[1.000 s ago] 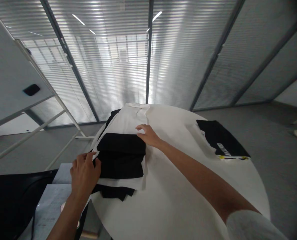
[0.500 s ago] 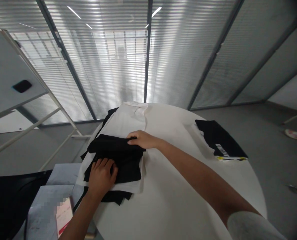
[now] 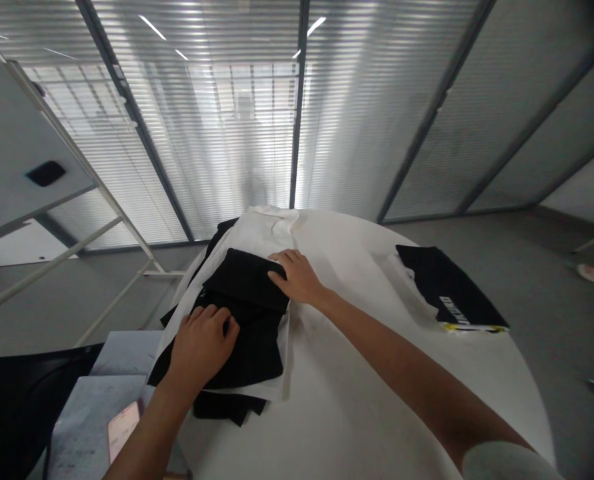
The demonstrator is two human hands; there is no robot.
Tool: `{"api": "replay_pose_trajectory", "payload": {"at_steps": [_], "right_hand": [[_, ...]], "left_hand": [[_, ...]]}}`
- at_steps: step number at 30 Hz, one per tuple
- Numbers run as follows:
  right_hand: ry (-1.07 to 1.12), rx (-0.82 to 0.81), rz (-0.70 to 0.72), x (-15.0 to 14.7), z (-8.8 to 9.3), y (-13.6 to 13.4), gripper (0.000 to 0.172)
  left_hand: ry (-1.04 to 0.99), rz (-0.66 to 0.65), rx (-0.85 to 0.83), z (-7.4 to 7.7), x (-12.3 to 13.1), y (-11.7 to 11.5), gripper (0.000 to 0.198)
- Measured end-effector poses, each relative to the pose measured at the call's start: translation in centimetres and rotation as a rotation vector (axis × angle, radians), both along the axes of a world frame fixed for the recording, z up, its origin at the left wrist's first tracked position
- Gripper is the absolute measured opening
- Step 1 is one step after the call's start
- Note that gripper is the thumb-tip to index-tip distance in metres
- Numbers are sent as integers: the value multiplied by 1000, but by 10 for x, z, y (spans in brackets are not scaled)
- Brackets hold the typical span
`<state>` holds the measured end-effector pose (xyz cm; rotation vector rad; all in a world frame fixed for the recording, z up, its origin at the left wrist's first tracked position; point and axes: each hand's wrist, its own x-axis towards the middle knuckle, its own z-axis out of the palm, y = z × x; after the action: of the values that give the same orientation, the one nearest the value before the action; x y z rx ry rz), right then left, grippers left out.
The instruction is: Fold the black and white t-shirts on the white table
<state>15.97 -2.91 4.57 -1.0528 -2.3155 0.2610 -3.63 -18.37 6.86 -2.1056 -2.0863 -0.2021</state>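
Note:
A black garment [image 3: 251, 353], partly folded over at its far side, lies on top of a white garment [image 3: 257, 230] at the left of the round white table. More black cloth [image 3: 227, 407] sticks out below the pile toward me. My left hand [image 3: 204, 343] is on the left part of the black garment, fingers bent and thumb close to the index finger in a pinch on the cloth; the fingertips are partly hidden. At the right edge of the folded-over flap rests my right hand [image 3: 299, 277], its fingers extended and thumb apart, touching the fabric.
A folded black garment with white lettering [image 3: 449, 287] lies at the right of the white table [image 3: 357, 400]. Left of the table are grey boxes [image 3: 97, 413] with a phone [image 3: 123, 430] on top. A whiteboard stand [image 3: 121, 220] stands at far left, before blinds [image 3: 217, 133].
The folded flap of the black garment has shifted away from me and lies flatter. My right hand has let go of its edge and spread its fingers; my left hand stays on the cloth.

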Motion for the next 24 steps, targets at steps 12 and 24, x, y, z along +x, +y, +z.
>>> {"api": "replay_pose_trajectory", "payload": {"at_steps": [12,24], "right_hand": [[-48,-142,271,-6,19,52,19],[-305,141,144,0,-10,24,21]], "left_hand": [[-6,5,132,-46,8,25,20],[-14,18,139,-45,9,27,18]]}}
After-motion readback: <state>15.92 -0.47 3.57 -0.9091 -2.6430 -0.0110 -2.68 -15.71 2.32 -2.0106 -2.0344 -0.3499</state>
